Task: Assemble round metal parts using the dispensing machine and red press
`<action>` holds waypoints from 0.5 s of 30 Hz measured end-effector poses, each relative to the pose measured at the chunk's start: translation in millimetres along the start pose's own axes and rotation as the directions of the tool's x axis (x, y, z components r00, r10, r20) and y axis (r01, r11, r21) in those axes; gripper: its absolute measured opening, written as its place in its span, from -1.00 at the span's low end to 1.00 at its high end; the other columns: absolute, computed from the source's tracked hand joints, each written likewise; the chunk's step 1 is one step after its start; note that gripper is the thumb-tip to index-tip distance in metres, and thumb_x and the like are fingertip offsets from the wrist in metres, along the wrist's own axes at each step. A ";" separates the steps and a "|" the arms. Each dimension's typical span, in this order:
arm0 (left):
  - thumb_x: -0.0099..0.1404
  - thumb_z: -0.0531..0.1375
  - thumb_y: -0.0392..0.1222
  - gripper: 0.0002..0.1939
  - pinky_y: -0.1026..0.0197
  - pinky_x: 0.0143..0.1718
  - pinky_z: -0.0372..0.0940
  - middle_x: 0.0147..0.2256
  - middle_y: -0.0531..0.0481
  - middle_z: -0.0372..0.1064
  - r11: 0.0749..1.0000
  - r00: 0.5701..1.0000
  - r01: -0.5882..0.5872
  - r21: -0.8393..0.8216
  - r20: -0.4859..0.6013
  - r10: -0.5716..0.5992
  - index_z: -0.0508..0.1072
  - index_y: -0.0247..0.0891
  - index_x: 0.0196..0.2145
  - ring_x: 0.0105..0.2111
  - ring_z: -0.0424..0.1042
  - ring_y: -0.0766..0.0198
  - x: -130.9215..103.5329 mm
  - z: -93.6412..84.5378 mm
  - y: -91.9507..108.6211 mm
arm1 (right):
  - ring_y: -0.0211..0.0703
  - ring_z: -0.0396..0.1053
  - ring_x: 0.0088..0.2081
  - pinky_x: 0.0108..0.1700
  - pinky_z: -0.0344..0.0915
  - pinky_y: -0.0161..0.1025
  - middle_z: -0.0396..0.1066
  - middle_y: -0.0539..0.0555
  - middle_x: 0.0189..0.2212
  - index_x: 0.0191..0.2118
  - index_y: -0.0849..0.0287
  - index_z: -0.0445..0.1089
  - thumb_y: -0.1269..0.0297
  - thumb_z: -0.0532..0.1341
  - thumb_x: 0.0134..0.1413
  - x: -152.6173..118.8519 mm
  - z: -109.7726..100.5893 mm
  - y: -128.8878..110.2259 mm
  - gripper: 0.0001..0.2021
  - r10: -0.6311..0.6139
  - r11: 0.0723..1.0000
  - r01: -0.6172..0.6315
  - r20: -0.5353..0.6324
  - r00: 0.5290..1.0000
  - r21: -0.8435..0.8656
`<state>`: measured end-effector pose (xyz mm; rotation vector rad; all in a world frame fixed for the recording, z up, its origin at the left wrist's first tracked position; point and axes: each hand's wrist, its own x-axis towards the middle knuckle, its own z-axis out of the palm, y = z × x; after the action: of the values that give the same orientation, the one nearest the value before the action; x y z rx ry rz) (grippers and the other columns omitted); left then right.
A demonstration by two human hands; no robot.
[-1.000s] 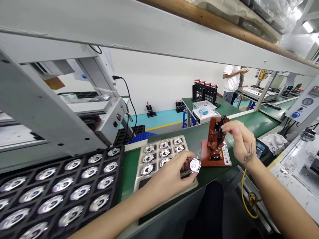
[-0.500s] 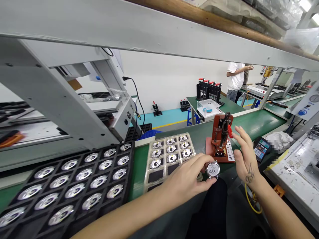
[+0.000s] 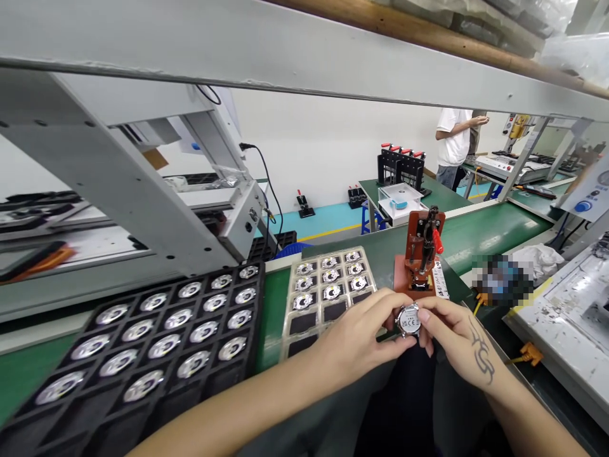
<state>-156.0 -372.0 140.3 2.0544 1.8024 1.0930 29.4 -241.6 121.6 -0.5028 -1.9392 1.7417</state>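
Observation:
Between my two hands is a round silver watch case (image 3: pixel 408 320), its printed back turned up toward me. My left hand (image 3: pixel 366 327) pinches it from the left, thumb below and fingers above. On its right edge, the thumb and fingers of my right hand (image 3: pixel 442 327) are closed too. Just beyond them stands a reddish-brown toggle press (image 3: pixel 420 254) with a red handle (image 3: pixel 437 241). A clear tray (image 3: pixel 290 324) of watch movements (image 3: pixel 330 275) lies past my left hand, with several bare pockets at its near side.
At the left is a large black tray (image 3: pixel 85 406) holding several silver watch cases (image 3: pixel 164 344). A grey shelf beam (image 3: pixel 304 60) crosses overhead. On the right stands a white machine table (image 3: pixel 571 336). A person (image 3: pixel 451 139) works in the background.
My right hand has left the area of the press's red handle, coming down and left to grip the watch case. My left hand keeps its hold.

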 end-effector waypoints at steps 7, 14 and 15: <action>0.48 0.35 -0.15 -0.67 0.15 -0.14 0.51 -0.06 -0.05 0.54 0.998 0.998 -0.054 -0.013 -0.033 0.054 0.44 -0.10 0.14 -0.15 0.58 0.13 -3.7 -1.9 0.2 | -0.20 0.41 -0.51 -0.40 0.44 -0.26 0.48 -0.03 -0.51 -0.05 0.10 0.64 -0.16 0.27 0.42 -2.2 3.1 -6.0 -0.58 -0.042 0.999 0.042 0.003 0.999 -0.023; 0.48 0.37 -0.15 -0.65 0.15 -0.13 0.51 -0.05 -0.05 0.54 0.996 0.995 -0.089 -0.013 -0.038 0.089 0.43 -0.10 0.15 -0.16 0.58 0.15 -0.8 -0.8 0.6 | -0.20 0.41 -0.48 -0.37 0.43 -0.26 0.48 -0.03 -0.49 -0.05 0.10 0.63 -0.15 0.25 0.44 -3.0 0.5 -5.8 -0.59 -0.043 0.999 0.043 0.007 0.999 -0.005; 0.48 0.37 -0.15 -0.65 0.15 -0.14 0.52 -0.05 -0.05 0.55 0.996 0.996 -0.086 -0.012 -0.036 0.085 0.43 -0.10 0.15 -0.16 0.58 0.14 -0.5 -0.5 0.6 | -0.20 0.41 -0.48 -0.36 0.42 -0.26 0.48 -0.03 -0.49 -0.05 0.10 0.63 -0.15 0.25 0.44 -3.2 0.4 -5.4 -0.59 -0.040 0.999 0.040 0.007 0.999 -0.001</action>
<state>-155.9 -372.7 140.9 2.1354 1.7325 1.1676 32.1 -244.4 126.6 -0.4551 -1.9419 1.7199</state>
